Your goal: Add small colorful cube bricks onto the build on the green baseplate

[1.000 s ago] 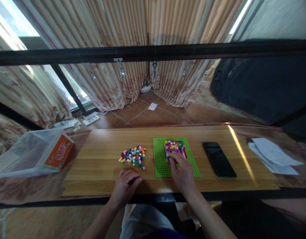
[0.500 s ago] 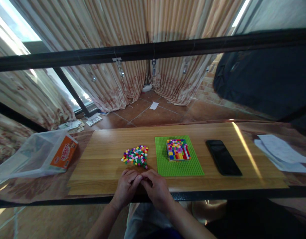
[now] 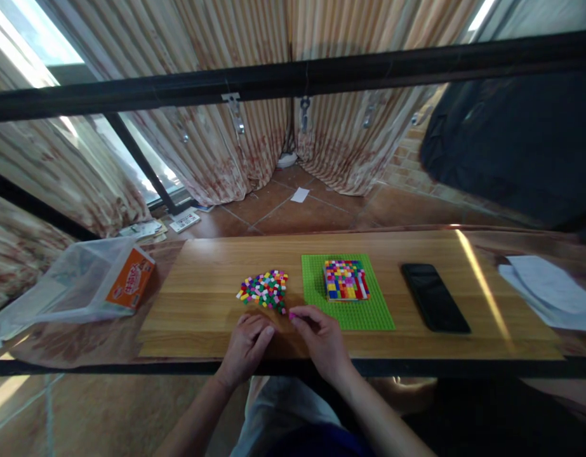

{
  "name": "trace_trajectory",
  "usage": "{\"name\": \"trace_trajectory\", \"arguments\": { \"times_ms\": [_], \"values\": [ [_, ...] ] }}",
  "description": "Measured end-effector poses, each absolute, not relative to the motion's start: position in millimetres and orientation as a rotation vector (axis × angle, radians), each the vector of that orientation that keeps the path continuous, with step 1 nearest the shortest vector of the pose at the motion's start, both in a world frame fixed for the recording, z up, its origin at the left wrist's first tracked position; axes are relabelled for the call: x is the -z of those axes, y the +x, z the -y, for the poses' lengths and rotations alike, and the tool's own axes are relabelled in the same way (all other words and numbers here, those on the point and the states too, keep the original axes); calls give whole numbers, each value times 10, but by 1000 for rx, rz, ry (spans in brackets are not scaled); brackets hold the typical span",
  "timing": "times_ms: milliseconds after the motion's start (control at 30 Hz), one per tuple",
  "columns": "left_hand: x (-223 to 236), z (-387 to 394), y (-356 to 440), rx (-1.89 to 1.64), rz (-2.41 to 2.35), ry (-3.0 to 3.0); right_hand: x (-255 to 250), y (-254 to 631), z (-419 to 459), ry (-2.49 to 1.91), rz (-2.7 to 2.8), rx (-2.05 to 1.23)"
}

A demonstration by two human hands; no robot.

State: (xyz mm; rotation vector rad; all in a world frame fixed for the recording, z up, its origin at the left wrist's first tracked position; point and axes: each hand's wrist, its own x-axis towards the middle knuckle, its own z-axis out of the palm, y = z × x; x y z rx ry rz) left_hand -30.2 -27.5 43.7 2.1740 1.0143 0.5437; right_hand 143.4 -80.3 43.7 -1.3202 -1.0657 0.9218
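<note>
My right hand [image 3: 320, 336] pinches a small magenta brick [image 3: 293, 315] between thumb and fingertips, just right of the loose pile. My left hand [image 3: 247, 346] rests on the near part of the board, its thumb apart from the fingers, with nothing visible in it. In front of it lies a pile of small multicoloured bricks [image 3: 264, 289]. To the right, a green baseplate [image 3: 350, 317] carries a low, roughly square block of bricks [image 3: 346, 280] in many colours, set towards its far side.
A black phone [image 3: 435, 298] lies right of the baseplate on the wooden board [image 3: 216, 254]. Sheets of white paper [image 3: 554, 292] are at the far right. A clear plastic bin [image 3: 83, 279] with an orange label stands at left. A dark rail [image 3: 268, 79] crosses beyond the table.
My hands have come apart from each other. The right hand has moved right and forward with the magenta brick now showing in its fingers. The camera view has shifted slightly.
</note>
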Motion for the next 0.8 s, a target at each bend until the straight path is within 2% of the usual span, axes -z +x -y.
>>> {"name": "trace_trajectory", "arguments": {
  "times_ms": [167,467,800],
  "values": [
    [-455,279,-296,-557,-1021,2175,-533,1725,823,-1402,971,-843],
    [-459,274,-285,-573,-1032,2224,-614,2491,824,-1760,1165,-293],
    [-430,267,-291,-564,-1009,2239,-517,2633,609,-1992,1401,-119]
  ]
}}
